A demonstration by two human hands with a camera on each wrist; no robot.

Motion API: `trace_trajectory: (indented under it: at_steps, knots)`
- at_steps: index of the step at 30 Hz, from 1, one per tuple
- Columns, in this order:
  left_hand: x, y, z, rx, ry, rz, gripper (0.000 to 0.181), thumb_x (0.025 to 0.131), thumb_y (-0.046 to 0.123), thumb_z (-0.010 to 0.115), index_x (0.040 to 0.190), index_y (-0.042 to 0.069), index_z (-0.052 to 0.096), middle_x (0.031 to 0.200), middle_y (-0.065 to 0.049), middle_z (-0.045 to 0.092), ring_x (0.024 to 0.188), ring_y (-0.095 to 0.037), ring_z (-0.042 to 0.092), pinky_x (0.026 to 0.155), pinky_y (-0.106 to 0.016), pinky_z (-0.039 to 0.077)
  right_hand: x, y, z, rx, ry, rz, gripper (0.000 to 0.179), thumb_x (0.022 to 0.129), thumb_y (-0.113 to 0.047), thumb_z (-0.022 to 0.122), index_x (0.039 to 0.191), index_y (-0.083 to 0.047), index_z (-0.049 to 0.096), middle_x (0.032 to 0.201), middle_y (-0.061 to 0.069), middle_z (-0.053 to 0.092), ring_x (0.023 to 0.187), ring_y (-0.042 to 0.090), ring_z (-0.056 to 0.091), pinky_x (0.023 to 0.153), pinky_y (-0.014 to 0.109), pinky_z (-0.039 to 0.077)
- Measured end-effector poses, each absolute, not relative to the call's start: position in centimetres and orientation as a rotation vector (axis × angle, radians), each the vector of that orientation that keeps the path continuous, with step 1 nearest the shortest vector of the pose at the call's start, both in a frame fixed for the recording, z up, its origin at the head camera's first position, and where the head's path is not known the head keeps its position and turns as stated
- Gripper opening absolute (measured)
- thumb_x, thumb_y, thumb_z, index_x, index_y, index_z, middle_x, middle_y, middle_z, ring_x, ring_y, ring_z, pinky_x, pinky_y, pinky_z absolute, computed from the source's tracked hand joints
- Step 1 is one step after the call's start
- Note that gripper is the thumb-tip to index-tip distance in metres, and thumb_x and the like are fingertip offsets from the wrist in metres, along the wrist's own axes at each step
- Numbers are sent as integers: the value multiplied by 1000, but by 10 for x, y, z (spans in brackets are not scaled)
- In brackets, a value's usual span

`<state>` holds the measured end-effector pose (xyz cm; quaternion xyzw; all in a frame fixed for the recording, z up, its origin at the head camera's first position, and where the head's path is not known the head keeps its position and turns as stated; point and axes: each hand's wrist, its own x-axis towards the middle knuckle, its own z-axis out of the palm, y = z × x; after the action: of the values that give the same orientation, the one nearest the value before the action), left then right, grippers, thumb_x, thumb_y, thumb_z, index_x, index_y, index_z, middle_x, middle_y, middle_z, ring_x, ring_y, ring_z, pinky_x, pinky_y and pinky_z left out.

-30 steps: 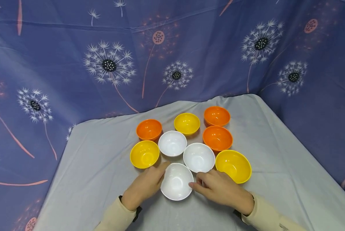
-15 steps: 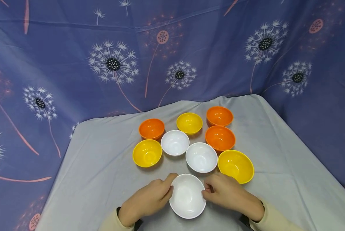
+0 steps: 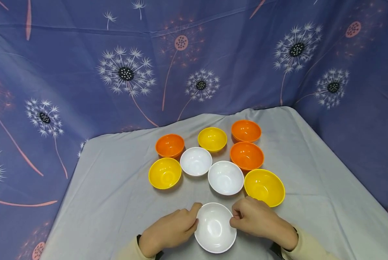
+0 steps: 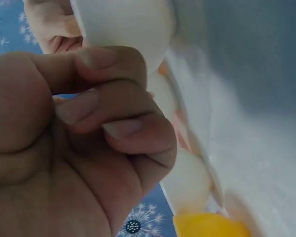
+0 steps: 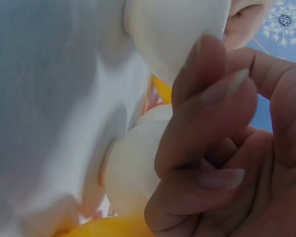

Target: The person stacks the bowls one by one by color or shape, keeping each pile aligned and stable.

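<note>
A white bowl [image 3: 215, 228] sits nearest the person at the front of the cloth-covered table, between both hands. The left hand [image 3: 173, 228] pinches its left rim with curled fingers. On the opposite side, the right hand [image 3: 262, 221] pinches the right rim. In the left wrist view the bowl's outer wall [image 4: 126, 29] rises beyond the curled fingers [image 4: 123, 101]. The right wrist view shows the same bowl's side [image 5: 175, 34] beyond the bent fingers [image 5: 207, 113]. Just behind stands another white bowl [image 3: 225, 177], with a yellow bowl [image 3: 264, 187] close to the right hand.
Farther back are a third white bowl [image 3: 196, 161], yellow bowls [image 3: 165, 173] [image 3: 212, 139] and orange bowls [image 3: 169, 145] [image 3: 247, 155] [image 3: 246, 130], grouped closely. A grey cloth [image 3: 106, 187] covers the table. A blue dandelion-patterned curtain [image 3: 239, 65] hangs behind it.
Both hands have drawn the front white bowl toward the person and slightly right, away from the other bowls. The other bowls keep their arrangement.
</note>
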<state>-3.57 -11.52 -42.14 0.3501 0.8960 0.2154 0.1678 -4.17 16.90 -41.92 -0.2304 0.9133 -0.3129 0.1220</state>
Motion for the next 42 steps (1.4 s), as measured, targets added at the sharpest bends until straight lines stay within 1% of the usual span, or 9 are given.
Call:
trace_trajectory:
  at_steps: [20,23,27,30,32,34,37,39,42]
  knots:
    - [-37,-113,-425,1009,2525,628,27,109,16,55,132,10,41,69,6,52,60,-7,48,58,-26,43,-42,172,-425,-607,2584,-926,29,84,-18,73,64,-26,53,49,-20,45,47,2,48,48,24,32]
    - [-37,-113,-425,1003,2524,616,29,109,17,55,133,10,42,71,5,55,62,-7,50,60,-27,45,-42,172,-426,-616,2609,-930,32,91,-23,74,66,-27,54,54,-19,45,51,1,45,49,23,32]
    - [-36,-113,-426,998,2528,576,34,110,19,57,139,11,42,75,3,60,65,-7,54,63,-29,49,-42,173,-425,-563,2632,-1000,33,100,-37,74,74,-26,56,60,-17,44,53,0,42,50,21,32]
    - [-36,-113,-425,998,2525,549,40,110,21,57,145,9,41,79,1,64,69,-7,59,67,-30,53,-41,174,-424,-514,2658,-1113,29,101,-38,74,87,-21,56,61,-16,45,52,0,43,48,21,32]
    - [-36,-113,-424,993,2520,541,44,110,21,57,148,9,41,83,-1,67,72,-8,61,70,-31,54,-40,175,-423,-485,2662,-1206,27,102,-33,74,102,-15,54,63,-14,47,50,2,44,48,22,36]
    - [-36,-113,-423,991,2523,532,45,110,22,57,150,8,40,85,-3,69,74,-9,63,71,-31,55,-41,176,-422,-411,2624,-1291,39,102,-30,74,124,-9,49,64,-9,52,48,5,48,47,24,40]
    - [-35,-113,-423,992,2529,527,45,110,22,57,150,8,40,85,-3,69,74,-9,64,72,-32,55,-42,176,-421,-310,2536,-1393,69,104,-27,72,152,-4,27,68,0,60,44,13,55,49,29,48]
    - [-35,-113,-423,994,2530,522,45,110,22,57,150,8,41,85,-3,69,74,-10,64,72,-33,55,-44,177,-420,-242,2469,-1447,83,105,-27,71,162,-5,14,70,6,64,43,19,59,47,32,52]
    - [-35,-112,-422,991,2522,513,46,110,22,57,150,8,40,86,-3,69,75,-9,64,73,-32,56,-48,178,-420,-196,2373,-1516,92,106,-27,70,165,-6,3,75,11,66,45,25,63,46,38,55]
